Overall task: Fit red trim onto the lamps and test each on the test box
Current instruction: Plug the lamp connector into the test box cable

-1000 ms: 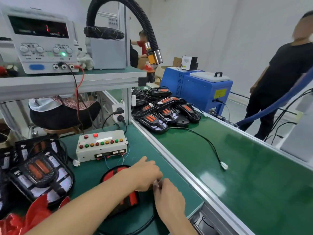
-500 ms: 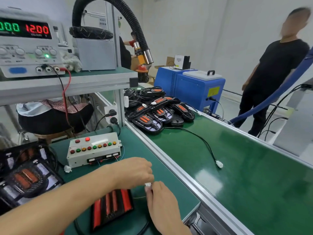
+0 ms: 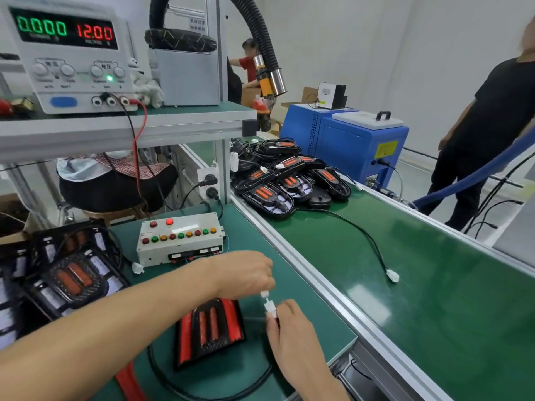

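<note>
Trimmed lamp (image 3: 210, 331) lies at the bench's front edge, left hand (image 3: 243, 274) and right hand (image 3: 289, 328) each pinching a white connector (image 3: 269, 306) half, not yet mated; test box (image 3: 179, 241) check, conveyor lamps pending.

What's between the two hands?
Two small white plugs: the left hand pinches one, the right hand the other, head view.

Red-trimmed black lamp (image 3: 210, 328), white test box (image 3: 179, 241) (red, green, amber buttons), green mat (image 3: 260, 244)
</note>
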A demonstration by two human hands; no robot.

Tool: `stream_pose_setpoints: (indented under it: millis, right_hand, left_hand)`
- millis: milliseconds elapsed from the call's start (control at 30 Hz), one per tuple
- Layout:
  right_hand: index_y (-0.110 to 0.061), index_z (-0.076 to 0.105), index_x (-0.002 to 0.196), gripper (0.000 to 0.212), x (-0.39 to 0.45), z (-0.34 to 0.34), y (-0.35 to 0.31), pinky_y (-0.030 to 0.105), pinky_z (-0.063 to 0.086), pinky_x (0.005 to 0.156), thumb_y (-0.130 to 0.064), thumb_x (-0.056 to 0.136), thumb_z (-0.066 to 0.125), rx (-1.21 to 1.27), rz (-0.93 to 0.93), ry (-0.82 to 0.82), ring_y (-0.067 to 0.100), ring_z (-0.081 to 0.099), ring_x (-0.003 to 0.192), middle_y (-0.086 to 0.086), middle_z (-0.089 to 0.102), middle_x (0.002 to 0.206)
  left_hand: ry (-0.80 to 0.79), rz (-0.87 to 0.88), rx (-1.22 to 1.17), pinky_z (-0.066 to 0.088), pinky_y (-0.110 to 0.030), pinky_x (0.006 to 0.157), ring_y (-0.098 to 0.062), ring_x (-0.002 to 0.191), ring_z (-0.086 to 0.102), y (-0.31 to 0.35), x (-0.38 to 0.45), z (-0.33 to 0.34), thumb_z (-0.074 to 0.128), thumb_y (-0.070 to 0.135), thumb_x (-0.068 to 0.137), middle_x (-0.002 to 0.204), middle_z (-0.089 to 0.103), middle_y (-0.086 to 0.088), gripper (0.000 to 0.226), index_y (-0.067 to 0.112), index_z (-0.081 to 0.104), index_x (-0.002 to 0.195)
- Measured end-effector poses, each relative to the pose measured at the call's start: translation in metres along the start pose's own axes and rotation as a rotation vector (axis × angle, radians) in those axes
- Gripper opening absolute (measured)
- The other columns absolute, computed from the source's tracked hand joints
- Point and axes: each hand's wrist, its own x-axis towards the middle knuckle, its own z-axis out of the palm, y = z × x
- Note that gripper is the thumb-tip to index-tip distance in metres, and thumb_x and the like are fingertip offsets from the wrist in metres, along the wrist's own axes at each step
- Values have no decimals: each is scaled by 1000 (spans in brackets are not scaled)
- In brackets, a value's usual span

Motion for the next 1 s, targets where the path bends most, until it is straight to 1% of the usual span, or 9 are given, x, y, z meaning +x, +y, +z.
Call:
stream_pose_setpoints:
  millis: [133,200,267,367,500,667,767,900,1000]
  right_hand:
    - [-9,60,97,30,-5,6,4,35,48,72,-37,105,50,77,-21,96,20,58,72,-5,43,114]
    - [-11,60,92,26,-7,7,2,34,50,67,-35,101,59,75,-18,164,17,62,70,-6,42,115]
    - [-16,59,86,23,-10,7,2,32,46,61,-35,98,65,71,-9,240,13,59,64,-8,45,103]
    - [-27,51,75,29,-16,5,2,23,40,61,-44,96,62,186,114,183,12,50,61,-5,55,70]
    - [-20,63,78,31,-16,1,-12,25,49,55,-43,99,59,460,291,-74,14,57,51,-9,74,73]
    - [-20,67,99,35,-9,-3,-34,20,42,49,-53,100,55,685,351,-254,6,55,52,-5,79,81]
    - [-21,65,105,25,-8,-5,-41,17,42,50,-45,98,64,679,306,-323,2,55,53,-5,80,82]
    - [-13,71,99,27,-15,-19,-42,30,46,59,-36,103,58,747,266,-297,9,49,54,5,79,82]
    - [-14,75,95,29,-27,-34,-43,26,46,57,-33,104,55,852,235,-242,11,49,56,11,77,83]
  left_hand:
    - [66,-76,6,39,-34,106,-21,113,57,-13,-1,-2,55,18,102,113,72,2,21,18,67,119]
    - [15,-186,-64,27,-36,119,-18,139,42,-11,-2,-4,62,31,100,148,54,5,53,26,45,150]
    - [27,-315,-190,26,-40,121,-19,144,36,-4,-11,-6,61,38,100,156,44,4,65,26,33,158]
    - [265,-620,-414,41,-35,101,-21,122,53,14,-42,-2,52,42,104,126,60,0,36,21,59,133]
    - [342,-1116,-586,49,-37,75,-23,85,62,46,-96,18,47,46,103,86,61,2,35,18,57,84]
    - [124,-1367,-748,50,-37,70,-25,85,61,87,-125,27,40,74,94,93,64,-4,63,13,55,101]
    - [96,-1421,-957,39,-32,57,-19,74,58,99,-115,33,40,73,94,91,65,-5,61,15,56,93]
    - [406,-1577,-1530,49,-26,54,-17,65,60,105,-111,34,43,60,101,81,62,-4,62,4,60,121]
    - [638,-1608,-1787,53,-32,66,-16,75,71,119,-114,30,39,60,103,86,77,-2,56,14,71,107]
